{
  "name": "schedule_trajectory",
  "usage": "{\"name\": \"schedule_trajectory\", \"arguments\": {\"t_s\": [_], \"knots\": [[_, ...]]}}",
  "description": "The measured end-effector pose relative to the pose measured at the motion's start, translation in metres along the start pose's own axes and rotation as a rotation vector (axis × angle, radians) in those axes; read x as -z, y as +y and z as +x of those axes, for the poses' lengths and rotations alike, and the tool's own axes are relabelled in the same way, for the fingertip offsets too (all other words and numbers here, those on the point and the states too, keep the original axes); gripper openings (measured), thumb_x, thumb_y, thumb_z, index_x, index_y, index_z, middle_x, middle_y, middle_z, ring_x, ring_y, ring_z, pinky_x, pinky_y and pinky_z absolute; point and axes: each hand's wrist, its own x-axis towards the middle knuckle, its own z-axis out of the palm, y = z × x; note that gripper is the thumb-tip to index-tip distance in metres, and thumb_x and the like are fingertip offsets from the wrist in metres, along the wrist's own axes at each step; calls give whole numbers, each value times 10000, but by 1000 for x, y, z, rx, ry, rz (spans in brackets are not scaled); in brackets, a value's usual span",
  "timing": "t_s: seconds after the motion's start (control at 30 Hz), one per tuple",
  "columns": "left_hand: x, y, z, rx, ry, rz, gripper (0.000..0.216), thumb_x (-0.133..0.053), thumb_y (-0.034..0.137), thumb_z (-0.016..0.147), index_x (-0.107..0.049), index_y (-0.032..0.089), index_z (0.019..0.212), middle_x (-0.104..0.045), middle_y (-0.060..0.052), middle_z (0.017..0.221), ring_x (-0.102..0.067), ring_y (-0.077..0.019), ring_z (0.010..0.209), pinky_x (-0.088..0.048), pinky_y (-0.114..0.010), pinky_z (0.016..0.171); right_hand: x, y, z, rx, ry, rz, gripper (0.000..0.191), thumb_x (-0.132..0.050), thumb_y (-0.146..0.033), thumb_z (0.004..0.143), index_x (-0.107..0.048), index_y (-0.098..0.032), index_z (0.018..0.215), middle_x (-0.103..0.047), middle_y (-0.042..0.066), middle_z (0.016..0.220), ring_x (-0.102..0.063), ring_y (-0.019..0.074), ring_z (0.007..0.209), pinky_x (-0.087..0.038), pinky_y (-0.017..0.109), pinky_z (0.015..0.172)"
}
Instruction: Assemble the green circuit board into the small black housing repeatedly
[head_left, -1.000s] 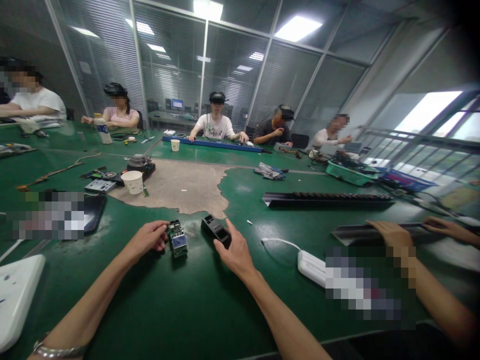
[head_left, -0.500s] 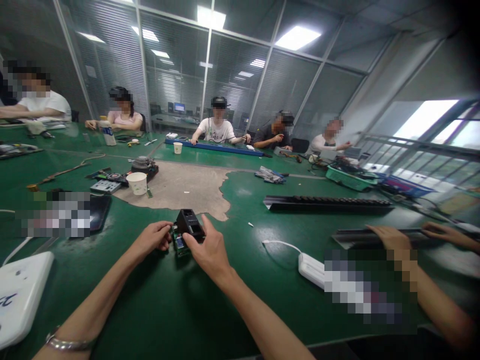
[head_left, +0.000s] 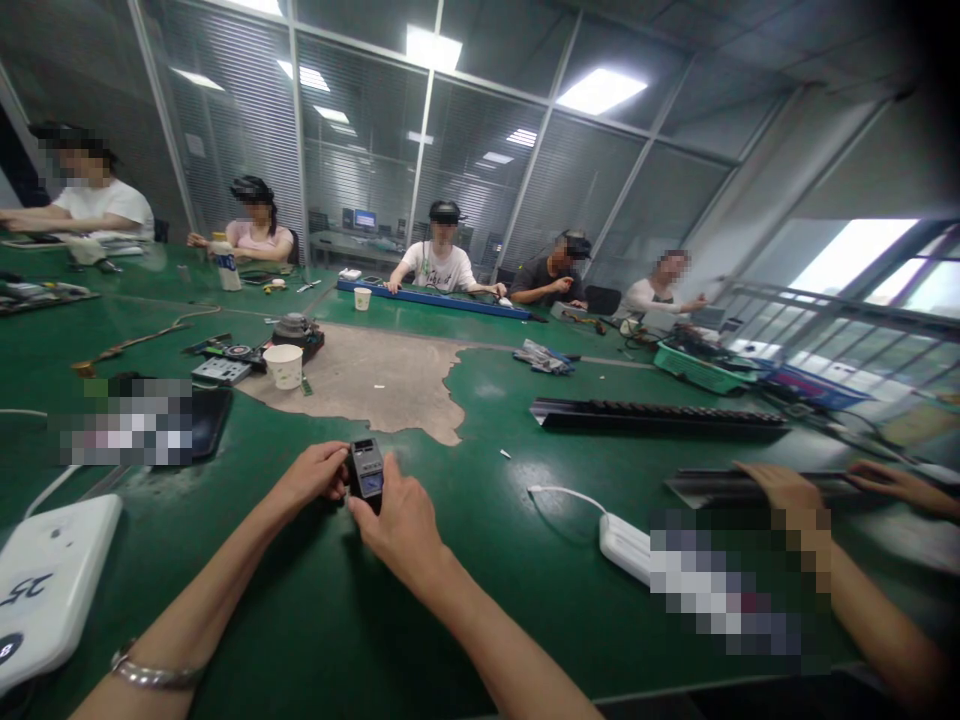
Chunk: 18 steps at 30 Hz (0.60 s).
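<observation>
Between my two hands is a small black boxy device [head_left: 367, 473], held above the green table with a dark window-like face turned up. What it is exactly I cannot make out. My right hand [head_left: 405, 515] grips its right side and near edge, thumb and fingers closed on it. On the other side, my left hand [head_left: 319, 475] has its fingers curled and pressed at the device's left edge. The underside of the device is hidden.
A paper cup [head_left: 284, 367] and electronic parts [head_left: 222, 370] stand on a bare tan patch [head_left: 382, 378]. A white power bank [head_left: 622, 545] with a cable lies right, by a co-worker's hand [head_left: 784, 485] on a black metal strip [head_left: 705, 485]. Left is a white device [head_left: 64, 580].
The device has turned in my hands, so the green circuit board seen before is hidden and its dark face shows. The view has shifted slightly.
</observation>
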Motion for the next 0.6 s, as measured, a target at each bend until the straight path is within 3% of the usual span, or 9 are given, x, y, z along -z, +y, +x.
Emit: {"name": "schedule_trajectory", "arguments": {"t_s": [0.13,0.6], "knots": [[0,-1,1,-5,-16,-7,382,-567,427,812,-581,138,1061,-598,15,622,-588,-123,456,-456,-208,427,-1,5,-3,78,50,81,750,-606,-467,810,-332,-87,1396,-611,169,1124,-588,279,1014,-460,366,880],[2,-5,4,-31,-28,16,454,-571,436,800,-576,128,1133,-584,29,611,-586,-135,464,-454,-219,428,-3,-17,-5,37,50,-49,729,-542,-397,877,-238,-41,1436,-657,179,986,-626,287,919,-472,359,769]]}}
